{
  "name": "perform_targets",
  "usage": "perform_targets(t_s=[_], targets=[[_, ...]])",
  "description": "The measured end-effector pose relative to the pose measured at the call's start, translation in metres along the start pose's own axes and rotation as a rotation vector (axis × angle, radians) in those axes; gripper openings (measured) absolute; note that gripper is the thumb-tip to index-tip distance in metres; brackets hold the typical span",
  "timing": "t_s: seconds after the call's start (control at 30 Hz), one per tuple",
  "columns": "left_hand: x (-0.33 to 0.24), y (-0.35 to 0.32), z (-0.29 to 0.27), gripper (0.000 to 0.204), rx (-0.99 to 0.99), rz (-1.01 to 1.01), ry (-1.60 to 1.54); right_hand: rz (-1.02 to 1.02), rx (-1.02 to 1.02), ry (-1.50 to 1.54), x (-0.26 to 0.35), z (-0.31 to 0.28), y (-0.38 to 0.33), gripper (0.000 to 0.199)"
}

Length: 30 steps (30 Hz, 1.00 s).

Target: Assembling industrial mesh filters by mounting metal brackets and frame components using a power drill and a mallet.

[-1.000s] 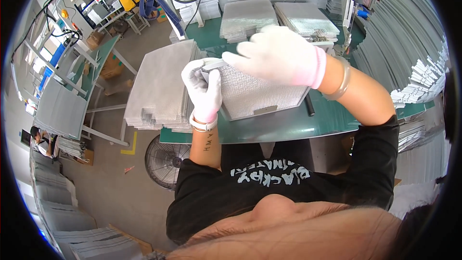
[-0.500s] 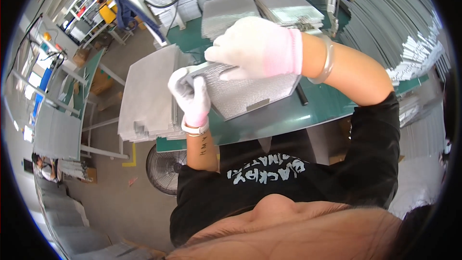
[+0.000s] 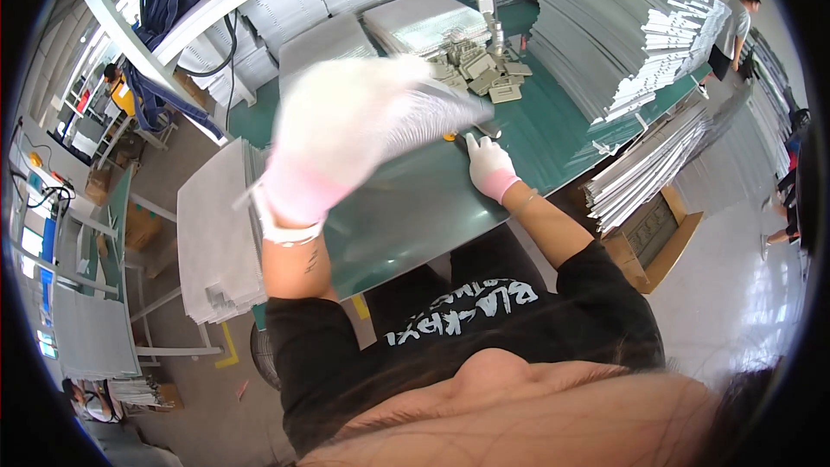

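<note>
In front of me my left hand (image 3: pixel 333 130), in a white glove with a pink cuff, is raised and blurred. It grips a silver foil-faced panel (image 3: pixel 428 121), which tilts up over the green table. My right hand (image 3: pixel 491 169), gloved the same way, is low on the table beside the panel's right end. Its fingers are bent together at a small dark-tipped tool (image 3: pixel 491 131), partly covered by the panel. A small yellow piece (image 3: pixel 450 137) shows near the fingertips.
On the green table (image 3: pixel 406 216), pale sheets (image 3: pixel 216 225) are stacked at left and more stacks (image 3: pixel 424 17) stand behind. Beige blocks (image 3: pixel 484 69) are piled beyond the panel. Tall sheets (image 3: pixel 596 26) rise at right, above an open carton (image 3: pixel 661 238). A person (image 3: pixel 733 35) is far right.
My view has turned right. My right hand has left the panel and come down to the table by the dark-tipped tool. The left hand has risen with the panel, which is now tilted.
</note>
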<state>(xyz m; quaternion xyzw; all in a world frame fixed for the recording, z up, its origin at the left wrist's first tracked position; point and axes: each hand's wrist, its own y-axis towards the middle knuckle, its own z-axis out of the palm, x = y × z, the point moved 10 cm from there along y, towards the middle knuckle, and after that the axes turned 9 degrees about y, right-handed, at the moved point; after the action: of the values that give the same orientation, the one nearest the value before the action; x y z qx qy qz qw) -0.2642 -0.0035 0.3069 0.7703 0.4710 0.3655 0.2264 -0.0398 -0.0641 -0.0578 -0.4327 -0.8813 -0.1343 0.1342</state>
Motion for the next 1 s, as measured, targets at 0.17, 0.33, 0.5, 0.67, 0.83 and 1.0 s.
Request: perform_targets(t_s=[0.17,0.33,0.5,0.67,0.83,1.0], targets=[[-0.037,0.009,0.075,0.030,0.145,0.134,0.011,-0.273,0.049,0.549,-0.059,-0.005,-0.007,0.051],[-0.048,-0.011,0.125,0.035,0.273,0.183,0.015,0.090,0.328,1.239,-0.080,-0.099,-0.104,0.057],[-0.037,-0.002,0.126,0.056,0.140,0.094,0.052,-0.120,0.136,1.020,-0.058,-0.240,-0.151,0.059],[-0.008,-0.014,0.151,0.089,0.006,-0.271,0.102,-0.493,-0.250,0.705,0.004,-0.349,-0.151,0.058],[-0.004,-0.020,0.144,0.080,-0.308,-0.421,0.094,-0.711,-0.315,0.313,0.043,-0.332,-0.138,0.055],[0.000,-0.021,0.148,0.078,-0.268,-0.460,0.110,-0.590,-0.158,0.162,0.054,-0.325,-0.127,0.059]])
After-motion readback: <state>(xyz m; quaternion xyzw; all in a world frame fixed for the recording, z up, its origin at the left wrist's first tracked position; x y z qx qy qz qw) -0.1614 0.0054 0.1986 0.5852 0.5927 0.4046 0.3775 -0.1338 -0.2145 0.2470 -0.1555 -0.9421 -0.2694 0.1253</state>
